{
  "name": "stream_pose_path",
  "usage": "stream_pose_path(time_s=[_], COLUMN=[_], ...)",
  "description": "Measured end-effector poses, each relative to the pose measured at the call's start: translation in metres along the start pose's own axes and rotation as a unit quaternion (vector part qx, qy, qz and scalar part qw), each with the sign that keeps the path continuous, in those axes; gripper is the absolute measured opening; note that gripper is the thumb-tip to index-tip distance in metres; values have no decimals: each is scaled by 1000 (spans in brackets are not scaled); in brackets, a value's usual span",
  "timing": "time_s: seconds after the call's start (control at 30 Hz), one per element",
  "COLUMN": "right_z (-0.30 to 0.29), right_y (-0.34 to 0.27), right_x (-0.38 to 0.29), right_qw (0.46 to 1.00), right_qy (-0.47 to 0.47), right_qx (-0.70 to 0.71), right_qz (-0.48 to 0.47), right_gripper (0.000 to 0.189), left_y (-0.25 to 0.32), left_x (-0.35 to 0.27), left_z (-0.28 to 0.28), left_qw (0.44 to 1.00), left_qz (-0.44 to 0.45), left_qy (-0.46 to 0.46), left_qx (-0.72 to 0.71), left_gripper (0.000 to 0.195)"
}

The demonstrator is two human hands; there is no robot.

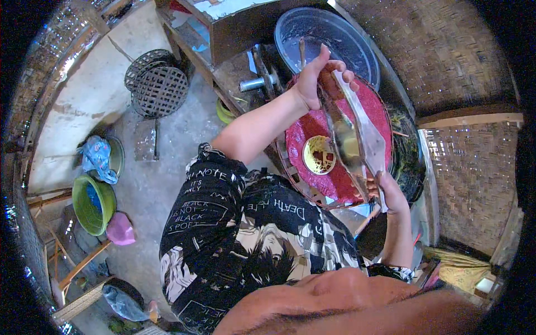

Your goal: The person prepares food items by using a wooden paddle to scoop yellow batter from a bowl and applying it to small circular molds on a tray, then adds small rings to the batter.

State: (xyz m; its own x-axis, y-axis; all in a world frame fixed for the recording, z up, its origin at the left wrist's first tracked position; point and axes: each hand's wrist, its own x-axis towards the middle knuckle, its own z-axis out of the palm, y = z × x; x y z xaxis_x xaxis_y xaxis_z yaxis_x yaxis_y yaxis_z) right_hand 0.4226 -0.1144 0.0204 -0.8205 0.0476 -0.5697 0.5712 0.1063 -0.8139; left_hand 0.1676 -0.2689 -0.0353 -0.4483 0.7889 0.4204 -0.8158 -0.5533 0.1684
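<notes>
My left hand (314, 79) holds the upper end of a long, curved, shiny sheet (349, 134) with a pale rim; its fingers curl over the end and the thumb stands away. At the lower end my right hand (391, 194) grips the sheet, thumb on the pale edge, some fingers seen behind it. Whether the sheet is metal or plastic I cannot tell. Beneath it lies a round woven basket (289, 167) with a bright pink-red layer (305, 125) inside. A yellow bowl (319, 155) with dark marks inside rests on that layer, left of the sheet.
A large clear plastic basin (289, 31) stands beyond the basket, beside a metal cylinder (252, 84) on a wooden bench. Dark-green stalks (408, 155) lie to the right, near woven bamboo walls (469, 176). Leftward are openwork baskets (161, 90), a green tub (79, 205) and a pink container (121, 229).
</notes>
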Motion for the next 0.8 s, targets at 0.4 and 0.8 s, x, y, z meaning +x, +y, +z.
stream_pose_path(time_s=[0.4, 0.8], right_z=[21, 16], right_y=[-5, 9], right_x=[-33, 12], right_qw=[999, 980], right_qy=[-27, 86], right_qx=[20, 19], right_qz=[2, -179], right_gripper=[65, 68], left_y=[-28, 15], left_x=[-33, -16], left_z=[16, 52], left_qw=[995, 892], left_qz=[-17, -15], left_qy=[92, -11], left_qx=[-21, 452], left_gripper=[52, 57])
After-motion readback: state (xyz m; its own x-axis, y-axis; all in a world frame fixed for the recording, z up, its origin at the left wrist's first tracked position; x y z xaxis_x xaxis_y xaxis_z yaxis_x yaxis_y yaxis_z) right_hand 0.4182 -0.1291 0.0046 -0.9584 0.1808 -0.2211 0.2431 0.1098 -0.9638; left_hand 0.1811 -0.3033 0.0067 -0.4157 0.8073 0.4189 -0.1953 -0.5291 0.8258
